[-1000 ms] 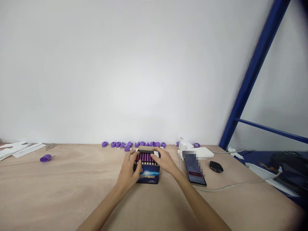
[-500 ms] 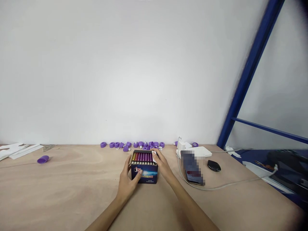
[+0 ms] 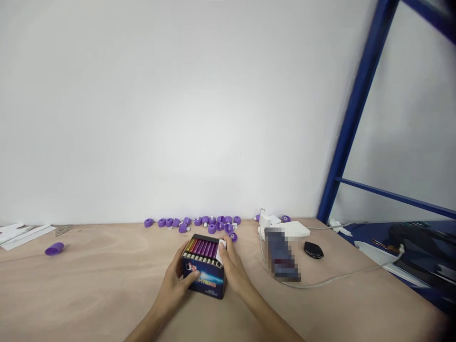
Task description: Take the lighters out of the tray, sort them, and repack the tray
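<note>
A dark blue printed box (image 3: 208, 280) packed with rows of lighters (image 3: 203, 248) is held between my two hands near the middle of the table. Yellow, red and purple lighters show in its open top. My left hand (image 3: 174, 275) grips the left side, its thumb across the printed front. My right hand (image 3: 231, 263) holds the right side, with the thumb on a white flap (image 3: 221, 251) at the top right corner. The fingers behind the box are partly hidden. Whether its base touches the table I cannot tell.
Several purple caps (image 3: 204, 220) lie along the wall behind the box. A lone purple cup-shaped piece (image 3: 54, 249) and white paper (image 3: 28, 236) lie left. To the right are a blurred phone (image 3: 281, 256), a white cable (image 3: 331, 281), a black mouse (image 3: 313, 250) and a blue frame (image 3: 351, 123).
The box has come closer to me and a little left, turning slightly, with both hands still on it. A purple cap behind it now shows. The camera view has shifted slightly.
</note>
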Available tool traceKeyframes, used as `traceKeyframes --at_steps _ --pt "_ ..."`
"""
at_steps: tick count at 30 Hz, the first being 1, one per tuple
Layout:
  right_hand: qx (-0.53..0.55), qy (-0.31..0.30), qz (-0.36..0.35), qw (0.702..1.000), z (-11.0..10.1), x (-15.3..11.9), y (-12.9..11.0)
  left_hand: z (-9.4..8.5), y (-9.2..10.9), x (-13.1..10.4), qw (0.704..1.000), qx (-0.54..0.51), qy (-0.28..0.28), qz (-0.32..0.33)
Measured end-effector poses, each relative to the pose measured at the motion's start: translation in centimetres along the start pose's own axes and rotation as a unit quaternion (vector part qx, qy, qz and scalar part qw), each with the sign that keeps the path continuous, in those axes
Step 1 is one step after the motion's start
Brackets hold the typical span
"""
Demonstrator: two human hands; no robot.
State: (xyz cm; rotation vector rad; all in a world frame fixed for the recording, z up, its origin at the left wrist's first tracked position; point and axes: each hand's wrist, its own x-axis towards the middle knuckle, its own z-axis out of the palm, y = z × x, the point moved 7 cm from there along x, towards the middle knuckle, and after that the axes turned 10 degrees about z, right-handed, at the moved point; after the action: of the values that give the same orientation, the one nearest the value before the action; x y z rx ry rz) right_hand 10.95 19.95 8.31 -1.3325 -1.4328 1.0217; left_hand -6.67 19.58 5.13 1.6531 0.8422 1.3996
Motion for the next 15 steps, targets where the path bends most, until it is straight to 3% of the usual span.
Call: traceKeyframes --at_steps 6,9,12,15 --pt "-0.011 -0.064 0.027 0.998 2.2 -5.3 -2.2 -3.3 3.2 -0.1 0.988 -0.043 -0.142 -0.041" --pt "-0.047 -0.089 0.032 0.994 2.9 -8.0 -2.0 -3.9 5.1 0.4 0.969 -0.063 -0.230 -0.064" --pt "-0.102 -0.088 0.025 0.991 3.0 -9.7 0.2 -3.1 6.8 0.9 0.943 -0.080 -0.313 -0.082" --pt "-0.140 -0.047 0.020 0.989 2.4 -10.8 3.5 -1.0 8.1 1.4 0.914 -0.094 -0.384 -0.090"
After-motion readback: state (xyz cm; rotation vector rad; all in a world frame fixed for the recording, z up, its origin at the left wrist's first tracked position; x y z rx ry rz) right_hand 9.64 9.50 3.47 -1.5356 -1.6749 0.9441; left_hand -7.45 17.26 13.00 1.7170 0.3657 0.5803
